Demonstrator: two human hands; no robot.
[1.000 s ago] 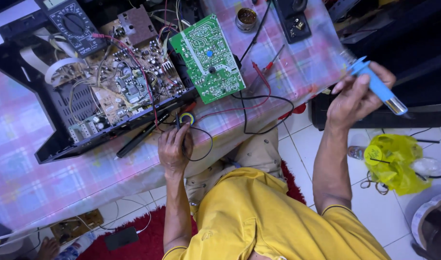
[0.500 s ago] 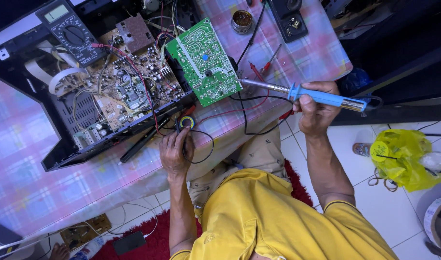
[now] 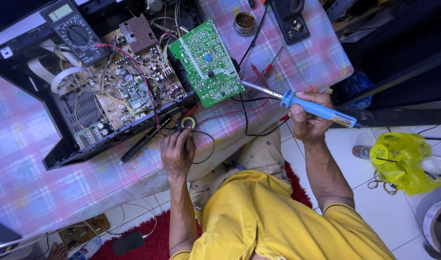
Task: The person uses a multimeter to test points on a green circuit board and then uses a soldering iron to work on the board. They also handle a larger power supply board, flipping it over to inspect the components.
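Right now my right hand (image 3: pixel 307 118) is clamped around the blue soldering iron (image 3: pixel 297 102), its metal tip touching the edge of the green circuit board (image 3: pixel 206 62) on the desk (image 3: pixel 32 159). Meanwhile my left hand (image 3: pixel 176 153) pinches solder wire beside the small spool (image 3: pixel 188 122).

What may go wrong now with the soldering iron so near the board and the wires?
The metal tip of the blue-handled soldering iron in the right hand lies at the green circuit board edge; it might scorch it. Black and red wires run under the tip and could melt.
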